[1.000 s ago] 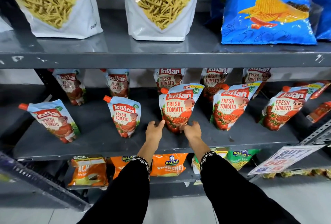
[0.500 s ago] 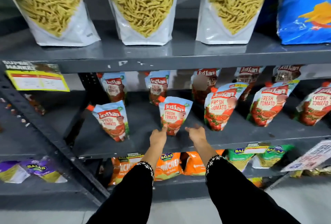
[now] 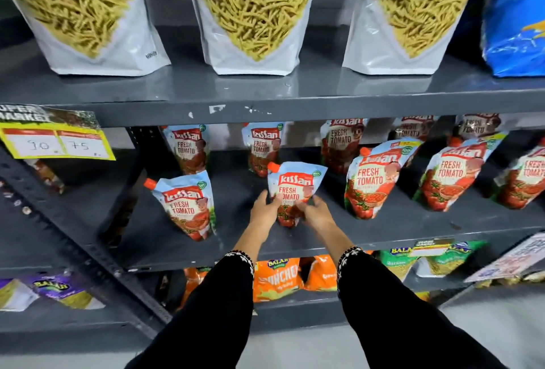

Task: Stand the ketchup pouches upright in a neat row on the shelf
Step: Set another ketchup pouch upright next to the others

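Note:
Ketchup pouches with orange caps stand on the grey middle shelf (image 3: 383, 233). My left hand (image 3: 264, 210) and my right hand (image 3: 315, 212) clasp the lower sides of one small front pouch (image 3: 295, 185), which stands upright. To its left stands another small pouch (image 3: 185, 206). To its right larger pouches (image 3: 373, 176) (image 3: 451, 176) lean to the right in the front row. A back row of pouches (image 3: 188, 147) (image 3: 262, 147) stands behind, partly hidden.
Big white bags of yellow sticks (image 3: 253, 14) and a blue chips bag (image 3: 516, 14) sit on the upper shelf. Orange and green snack bags (image 3: 277, 278) fill the lower shelf. A yellow price tag (image 3: 53, 144) hangs at left. A slanted rack post (image 3: 73, 238) crosses the left side.
My view has shifted left along the shelf. Both hands moved from the larger pouch to the small pouch left of it and closed around its lower part.

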